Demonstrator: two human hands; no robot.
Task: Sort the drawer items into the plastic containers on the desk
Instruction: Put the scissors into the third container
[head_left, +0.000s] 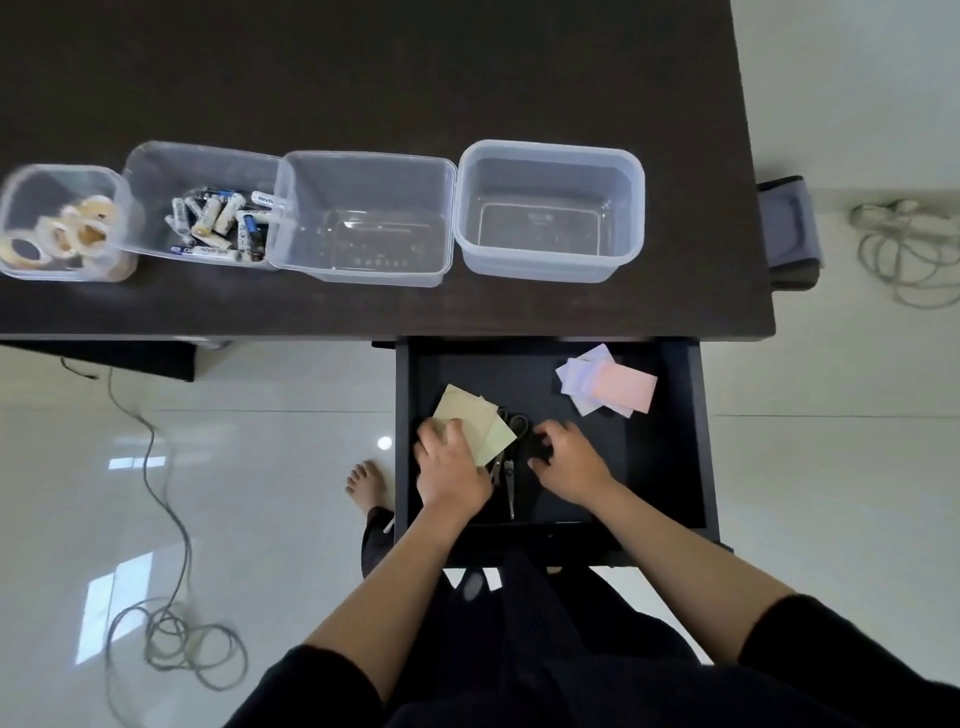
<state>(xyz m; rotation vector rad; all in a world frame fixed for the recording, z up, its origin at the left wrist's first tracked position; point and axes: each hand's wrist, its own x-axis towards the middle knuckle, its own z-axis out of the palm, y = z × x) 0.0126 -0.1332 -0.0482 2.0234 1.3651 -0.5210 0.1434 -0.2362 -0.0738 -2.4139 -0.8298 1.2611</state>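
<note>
- The left hand (451, 470) lies in the open drawer (675, 441), fingers curled onto the yellow paper notes (475, 421) at the drawer's left side, grasping them.
- The right hand (569, 462) sits just right of the notes with fingers bent down; whether it grasps anything I cannot tell.
- Scissors (510, 467) lie between the two hands, partly under the notes.
- Pink and lilac notes (608, 387) rest in the drawer's far right corner.
- Beyond the drawer, on the bench (363, 78), stand four clear containers in a row: the tape container (15, 182), the battery container (156, 166), and two empty ones (363, 171) (550, 156).
</note>
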